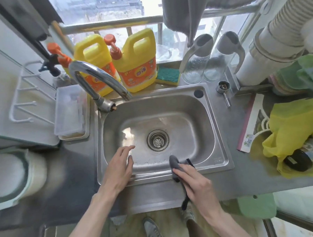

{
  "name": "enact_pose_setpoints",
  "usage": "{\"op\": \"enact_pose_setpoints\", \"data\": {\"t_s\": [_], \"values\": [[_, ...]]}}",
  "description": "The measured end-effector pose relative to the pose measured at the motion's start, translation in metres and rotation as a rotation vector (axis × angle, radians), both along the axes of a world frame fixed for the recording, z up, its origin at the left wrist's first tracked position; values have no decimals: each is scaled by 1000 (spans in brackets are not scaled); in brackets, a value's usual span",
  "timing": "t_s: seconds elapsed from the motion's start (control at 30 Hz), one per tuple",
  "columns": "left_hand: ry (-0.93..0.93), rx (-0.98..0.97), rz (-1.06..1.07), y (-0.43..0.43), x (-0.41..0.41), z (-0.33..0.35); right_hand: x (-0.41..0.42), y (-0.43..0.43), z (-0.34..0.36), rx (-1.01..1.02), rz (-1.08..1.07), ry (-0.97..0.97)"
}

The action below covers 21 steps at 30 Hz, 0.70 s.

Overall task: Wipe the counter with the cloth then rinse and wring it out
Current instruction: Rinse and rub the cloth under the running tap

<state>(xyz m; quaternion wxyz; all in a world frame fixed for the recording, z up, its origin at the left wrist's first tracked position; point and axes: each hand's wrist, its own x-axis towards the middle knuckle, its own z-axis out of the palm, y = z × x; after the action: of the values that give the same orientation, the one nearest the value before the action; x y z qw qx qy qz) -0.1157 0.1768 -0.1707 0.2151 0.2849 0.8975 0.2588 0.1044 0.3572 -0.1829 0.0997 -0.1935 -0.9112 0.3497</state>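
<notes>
A grey cloth (174, 162) lies over the front rim of the steel sink (221, 162), one end hanging into the basin. My right hand (195, 185) lies on top of the cloth and presses it onto the rim, fingers pointing left. My left hand (119, 167) hovers open over the front left corner of the basin, fingers stretched toward the drain (157, 140). The chrome tap (97, 79) arches over the back left of the sink with no water running. The grey counter (249, 178) surrounds the sink.
Two yellow detergent jugs (138, 61) and a green-and-yellow sponge (167, 76) stand behind the sink, with two glass jugs (194, 65) to the right. A yellow bag (296, 136) lies on the right counter. A clear plastic box (71, 112) sits left of the sink.
</notes>
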Motion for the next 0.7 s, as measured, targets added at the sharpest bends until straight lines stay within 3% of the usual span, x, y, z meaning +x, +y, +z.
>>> {"op": "enact_pose_setpoints", "data": {"t_s": [0.1, 0.2, 0.27, 0.33, 0.43, 0.5, 0.57, 0.7], "values": [[-58, 47, 112, 4, -3, 4, -48, -26, -3, -126, 28, 0], [-152, 177, 324, 14, -7, 11, -108, -34, 11, -753, -202, -80], [-325, 269, 460, 24, -12, 17, -145, -28, 20, -1071, -344, -10], [-584, 445, 563, 38, -17, 24, -177, -19, 28, -1210, -394, 32], [-775, 593, 626, 64, -25, 32, -209, -15, 36, -1371, -279, -47], [-866, 693, 758, 76, -30, 35, -222, -11, 38, -1318, -171, -218], [-882, 824, 907, 80, -37, 31, -236, 0, 41, -1118, -49, -323], [-897, 902, 1069, 76, -42, 20, -272, 26, 38, -619, 52, -225]]}}
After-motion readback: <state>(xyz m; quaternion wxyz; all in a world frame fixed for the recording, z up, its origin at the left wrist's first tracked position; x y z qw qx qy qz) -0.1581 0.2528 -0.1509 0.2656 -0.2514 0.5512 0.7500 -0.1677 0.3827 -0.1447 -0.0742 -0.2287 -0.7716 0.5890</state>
